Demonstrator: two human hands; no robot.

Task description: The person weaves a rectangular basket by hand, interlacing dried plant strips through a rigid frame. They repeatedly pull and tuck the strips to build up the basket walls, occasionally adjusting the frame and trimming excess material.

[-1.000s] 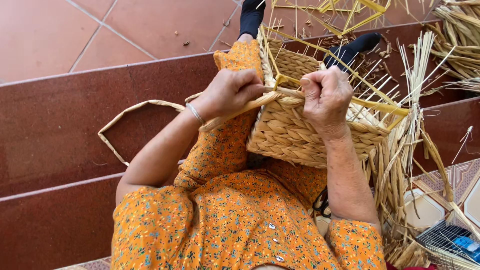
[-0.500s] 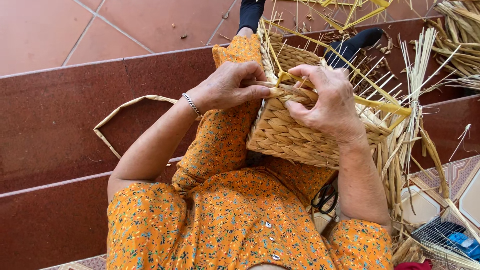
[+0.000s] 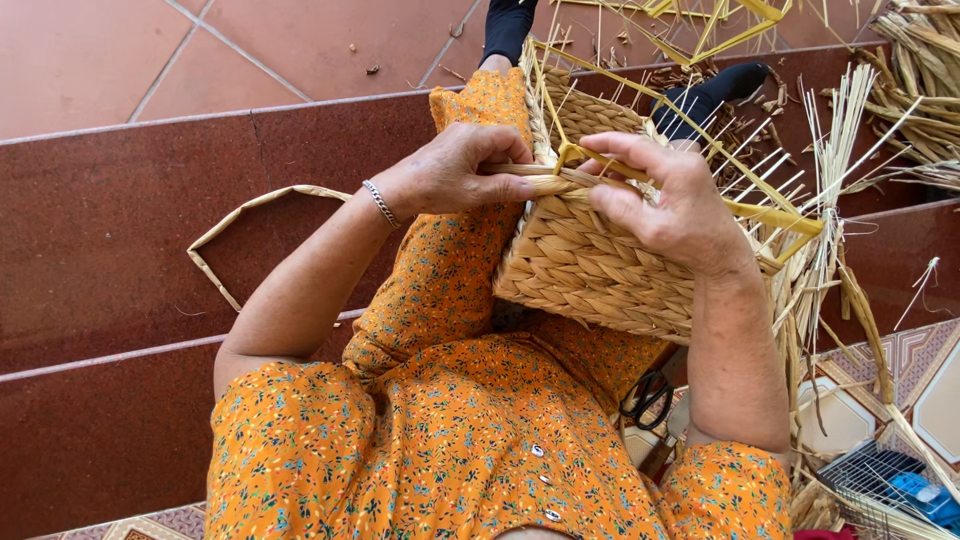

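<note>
Red tiled steps (image 3: pixel 120 230) under woven basket (image 3: pixel 590 260)

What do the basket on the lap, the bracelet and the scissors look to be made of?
The tan woven basket looks like twisted dried plant fibre, matte, with loose stalks at its rim. The thin bracelet on the left wrist seems to be silvery metal, glinting in links. The black-handled scissors probably have plastic grips; their blades are hidden.

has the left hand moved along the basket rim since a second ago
Yes. The left hand slid right along the rim of the woven basket, closing toward the right hand; both now pinch the same straw strand.
</note>
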